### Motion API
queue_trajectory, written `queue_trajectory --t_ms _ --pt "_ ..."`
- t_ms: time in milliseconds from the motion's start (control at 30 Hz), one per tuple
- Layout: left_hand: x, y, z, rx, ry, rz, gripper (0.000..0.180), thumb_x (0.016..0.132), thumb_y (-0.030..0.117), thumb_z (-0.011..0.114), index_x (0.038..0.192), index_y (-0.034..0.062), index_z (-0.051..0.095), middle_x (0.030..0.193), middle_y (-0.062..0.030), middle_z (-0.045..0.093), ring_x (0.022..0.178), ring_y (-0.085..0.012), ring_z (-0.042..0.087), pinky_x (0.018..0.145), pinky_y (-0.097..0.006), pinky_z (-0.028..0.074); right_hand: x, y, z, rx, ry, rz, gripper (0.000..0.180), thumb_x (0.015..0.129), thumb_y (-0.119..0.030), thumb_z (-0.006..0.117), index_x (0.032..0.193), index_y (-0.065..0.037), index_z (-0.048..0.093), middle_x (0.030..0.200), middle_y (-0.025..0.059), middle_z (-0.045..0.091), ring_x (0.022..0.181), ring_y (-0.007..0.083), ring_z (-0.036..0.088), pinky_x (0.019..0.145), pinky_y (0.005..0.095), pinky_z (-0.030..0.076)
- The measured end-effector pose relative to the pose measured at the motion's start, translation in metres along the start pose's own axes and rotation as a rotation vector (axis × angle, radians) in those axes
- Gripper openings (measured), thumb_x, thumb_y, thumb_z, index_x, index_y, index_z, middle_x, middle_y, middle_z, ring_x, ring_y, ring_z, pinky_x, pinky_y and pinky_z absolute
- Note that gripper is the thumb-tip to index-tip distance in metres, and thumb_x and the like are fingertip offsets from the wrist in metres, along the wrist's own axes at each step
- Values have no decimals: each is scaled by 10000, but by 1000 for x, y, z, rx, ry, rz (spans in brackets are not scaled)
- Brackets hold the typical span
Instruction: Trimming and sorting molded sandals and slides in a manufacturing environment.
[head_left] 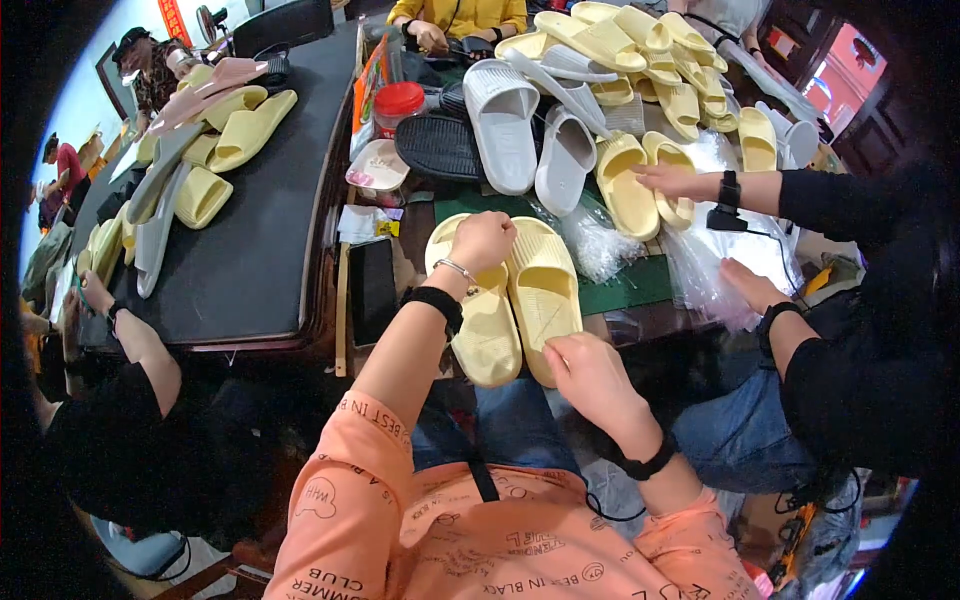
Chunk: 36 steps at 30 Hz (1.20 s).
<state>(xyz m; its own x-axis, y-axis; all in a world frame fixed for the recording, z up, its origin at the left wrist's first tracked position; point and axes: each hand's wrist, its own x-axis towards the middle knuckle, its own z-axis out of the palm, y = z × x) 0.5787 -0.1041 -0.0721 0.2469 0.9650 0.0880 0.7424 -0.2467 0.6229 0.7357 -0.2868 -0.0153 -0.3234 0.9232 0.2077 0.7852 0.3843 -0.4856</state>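
Note:
A pair of pale yellow slippers, the left slipper (486,335) and the right slipper (541,280), lies side by side in front of me at the table's edge. My left hand (484,241) is closed over the left slipper's strap and hides part of it. Whatever its fingers hold is too small or hidden to tell. My right hand (592,378) is closed in a pinch beside the right slipper's heel; I cannot tell if it touches the slipper or what is between its fingertips. Clear thin plastic fasteners (603,250) lie in a heap right of the pair.
Grey slippers (503,130) and a black slipper (436,148) stand beyond, near a red-lidded jar (399,104). Yellow slippers (628,45) pile up at the far right. A co-worker's hand (672,181) touches yellow slippers on my right. A dark phone (373,292) lies left; another black table (265,240) holds more slippers.

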Motion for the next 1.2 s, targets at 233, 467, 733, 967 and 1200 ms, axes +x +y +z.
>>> queue_trajectory --t_ms 233,467,733,967,1200 --pt "1 -1 -2 -47 7 -50 255 756 266 500 783 58 645 810 -158 622 758 -323 591 716 -393 463 31 17 20 -114 9 1 123 780 -103 507 750 6 558 747 167 571 738 331 546 681 400 446" --pt "12 13 -10 72 -125 -186 452 745 428 542 815 -7 644 855 -198 620 841 -321 600 742 -375 467 73 55 48 -205 -56 -188 142 796 -125 480 864 -18 542 858 147 572 845 306 525 756 391 425" --pt "13 21 -2 34 -46 -168 314 646 404 633 771 120 681 744 -110 639 723 -249 615 675 -328 470 73 50 44 -274 -26 -282 144 797 -149 505 846 -19 545 847 137 584 796 319 543 694 392 452" --pt "2 -9 -1 -969 23 -147 118 806 116 578 825 6 618 743 9 585 669 -62 500 610 -192 398 120 23 12 -93 184 -3 130 767 -140 534 739 -17 565 689 196 576 677 351 567 612 435 447" --pt "-1 14 0 -1149 56 -161 221 847 231 537 953 40 574 666 21 525 567 -63 435 558 -190 344 172 73 67 823 192 256 136 792 -88 532 803 19 615 639 73 609 550 187 569 515 300 428"
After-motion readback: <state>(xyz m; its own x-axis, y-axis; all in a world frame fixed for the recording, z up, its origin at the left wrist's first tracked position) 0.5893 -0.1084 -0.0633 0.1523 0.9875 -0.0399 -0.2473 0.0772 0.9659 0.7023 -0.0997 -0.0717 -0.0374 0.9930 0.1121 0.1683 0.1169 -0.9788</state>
